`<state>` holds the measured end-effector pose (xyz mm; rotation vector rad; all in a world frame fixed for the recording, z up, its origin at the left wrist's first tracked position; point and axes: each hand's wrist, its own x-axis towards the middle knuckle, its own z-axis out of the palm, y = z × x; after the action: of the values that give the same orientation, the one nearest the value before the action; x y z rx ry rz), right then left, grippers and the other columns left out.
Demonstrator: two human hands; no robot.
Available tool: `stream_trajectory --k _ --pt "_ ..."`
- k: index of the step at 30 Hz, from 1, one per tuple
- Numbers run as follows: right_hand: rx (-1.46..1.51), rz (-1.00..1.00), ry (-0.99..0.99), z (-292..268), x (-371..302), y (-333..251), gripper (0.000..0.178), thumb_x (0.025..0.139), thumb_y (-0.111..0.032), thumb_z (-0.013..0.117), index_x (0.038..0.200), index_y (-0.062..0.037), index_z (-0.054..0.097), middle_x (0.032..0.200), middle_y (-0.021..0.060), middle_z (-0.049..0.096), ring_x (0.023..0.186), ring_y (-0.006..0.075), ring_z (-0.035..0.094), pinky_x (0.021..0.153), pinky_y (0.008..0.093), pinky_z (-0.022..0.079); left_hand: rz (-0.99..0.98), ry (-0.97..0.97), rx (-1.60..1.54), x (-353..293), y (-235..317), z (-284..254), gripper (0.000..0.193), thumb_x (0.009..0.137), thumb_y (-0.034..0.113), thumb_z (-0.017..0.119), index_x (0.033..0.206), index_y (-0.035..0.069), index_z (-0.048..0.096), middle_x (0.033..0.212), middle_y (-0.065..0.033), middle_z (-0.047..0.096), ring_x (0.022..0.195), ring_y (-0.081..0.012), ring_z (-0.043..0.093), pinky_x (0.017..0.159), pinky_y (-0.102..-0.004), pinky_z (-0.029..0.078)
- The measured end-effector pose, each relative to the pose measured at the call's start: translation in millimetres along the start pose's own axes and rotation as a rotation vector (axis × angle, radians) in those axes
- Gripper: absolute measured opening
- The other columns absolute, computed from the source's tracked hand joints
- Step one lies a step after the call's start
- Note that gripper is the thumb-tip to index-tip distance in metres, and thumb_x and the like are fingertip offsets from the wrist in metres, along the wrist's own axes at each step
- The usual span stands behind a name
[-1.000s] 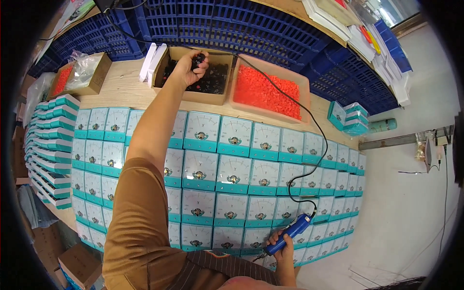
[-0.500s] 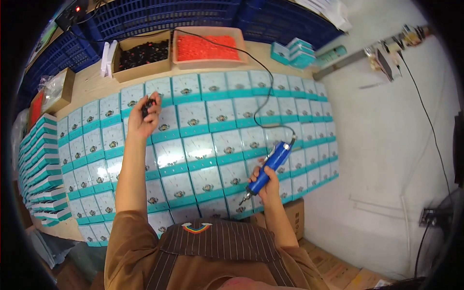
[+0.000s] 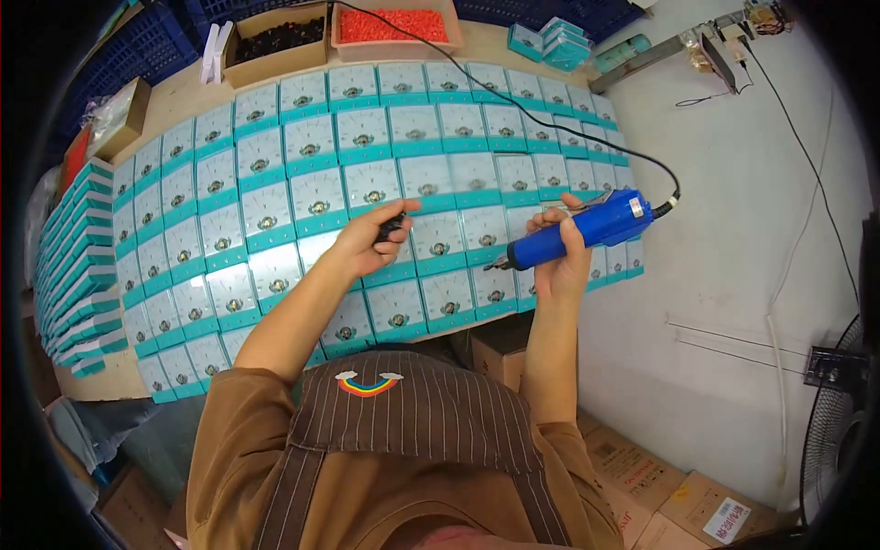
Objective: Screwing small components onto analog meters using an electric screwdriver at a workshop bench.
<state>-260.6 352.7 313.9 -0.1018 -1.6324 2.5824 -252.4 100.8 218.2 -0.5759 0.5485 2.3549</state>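
Observation:
Rows of panel meters (image 3: pixel 318 191) with white dial faces and teal lower strips cover the table. My left hand (image 3: pixel 371 240) is closed around a few small black parts (image 3: pixel 391 226) above the middle rows, its index finger reaching to the right. In my right hand (image 3: pixel 561 261) is a blue electric screwdriver (image 3: pixel 577 236), held nearly level over the right side of the rows. Its bit points left, apart from my left hand. A black cord (image 3: pixel 587 137) runs from its back end up and over the meters toward the far side.
At the far edge stand a cardboard box (image 3: pixel 275 64) of black parts and a pink tub (image 3: pixel 399 50) of red parts. Stacked meters rise at the left (image 3: pixel 84 275) and far right (image 3: pixel 564 46). Cartons (image 3: pixel 642 472) lie on the floor; a fan (image 3: pixel 830 431) stands at right.
My left hand has moved right and nearer, still holding the black parts. The screwdriver has risen to the right and turned more level. The view has tilted, so the meters appear higher.

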Motion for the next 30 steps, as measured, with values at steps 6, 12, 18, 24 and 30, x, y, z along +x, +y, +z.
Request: stream_trajectory --k 6,12,18,24,30 --pt "0.133 -0.040 0.030 22.1 -4.4 -6.9 0.037 0.083 -0.018 0.059 0.114 -0.0058 0.044 0.078 0.0039 0.052 0.076 0.0153 0.051 0.076 0.0354 0.045 -0.048 -0.032 -0.028 3.2 -35.4 16.2 0.028 0.091 0.021 0.049 0.114 0.004 0.053 0.075 0.0008 0.050 0.054 -0.0040 0.039 0.037 -0.0150 0.025" --pt "0.166 -0.041 0.006 20.1 19.9 -6.7 0.033 0.083 -0.019 0.058 0.112 -0.0073 0.046 0.079 0.0039 0.051 0.076 0.0155 0.051 0.076 0.0351 0.045 0.008 0.014 -0.130 13.5 -48.5 23.2 0.026 0.090 0.017 0.050 0.111 0.001 0.052 0.074 0.0001 0.049 0.056 -0.0048 0.040 0.037 -0.0148 0.026" --pt "0.346 0.079 -0.095 -14.2 68.6 -14.6 0.045 0.084 -0.041 0.058 0.111 -0.0059 0.047 0.082 0.0062 0.054 0.078 0.0204 0.051 0.079 0.0372 0.042 0.109 0.097 -0.170 53.6 -72.7 56.0 0.022 0.090 0.016 0.051 0.106 0.001 0.052 0.075 -0.0008 0.048 0.055 -0.0051 0.040 0.036 -0.0148 0.025" --pt "0.643 0.299 -0.447 -102.4 131.7 -36.6 0.054 0.084 -0.054 0.038 0.103 -0.0053 0.054 0.074 0.0112 0.054 0.072 0.0250 0.048 0.075 0.0383 0.036 0.158 0.100 -0.233 128.3 -129.9 110.8 0.019 0.089 0.015 0.052 0.102 0.001 0.052 0.076 -0.0018 0.049 0.055 -0.0052 0.040 0.035 -0.0155 0.025" --pt "0.560 0.196 -0.462 -188.1 146.5 -58.2 0.043 0.082 -0.042 0.038 0.096 -0.0066 0.059 0.067 0.0087 0.051 0.067 0.0218 0.044 0.069 0.0349 0.034 0.175 0.078 -0.267 187.5 -193.0 175.5 0.016 0.089 0.016 0.052 0.100 0.003 0.053 0.074 -0.0015 0.050 0.054 -0.0050 0.039 0.035 -0.0153 0.025"
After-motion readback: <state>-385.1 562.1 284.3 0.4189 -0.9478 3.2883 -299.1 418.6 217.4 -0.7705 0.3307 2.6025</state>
